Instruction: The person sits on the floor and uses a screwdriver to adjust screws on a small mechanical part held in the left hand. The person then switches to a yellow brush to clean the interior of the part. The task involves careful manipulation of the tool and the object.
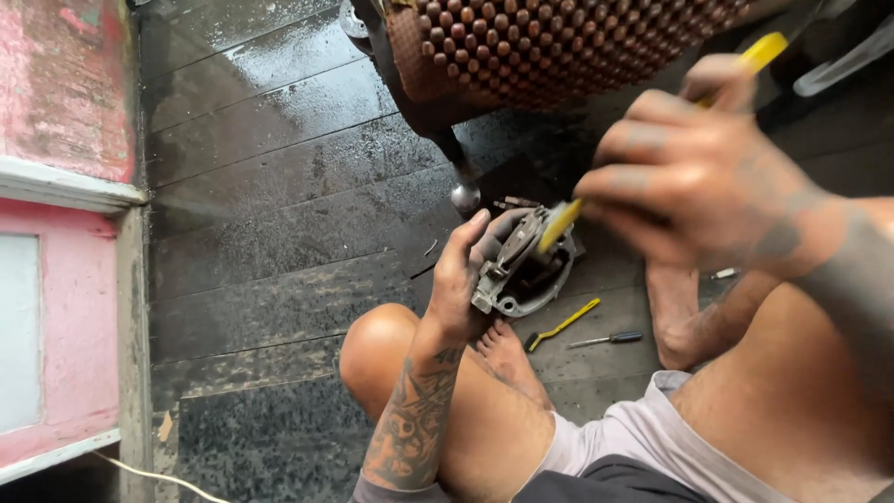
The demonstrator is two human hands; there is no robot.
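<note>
A pink wall (pixel 65 93) bordered the dark, wet plank floor (pixel 279 186) at the far left. Toward the middle, the left hand (pixel 458 279) gripped a grey metal engine part (pixel 521 265) above the crossed legs. A yellow-handled tool (pixel 562 326) and a small screwdriver (pixel 607 340) lay on the floor just below it. At right, the right hand (pixel 689 177) was closed around a yellow brush (pixel 559 224), its head touching the part.
</note>
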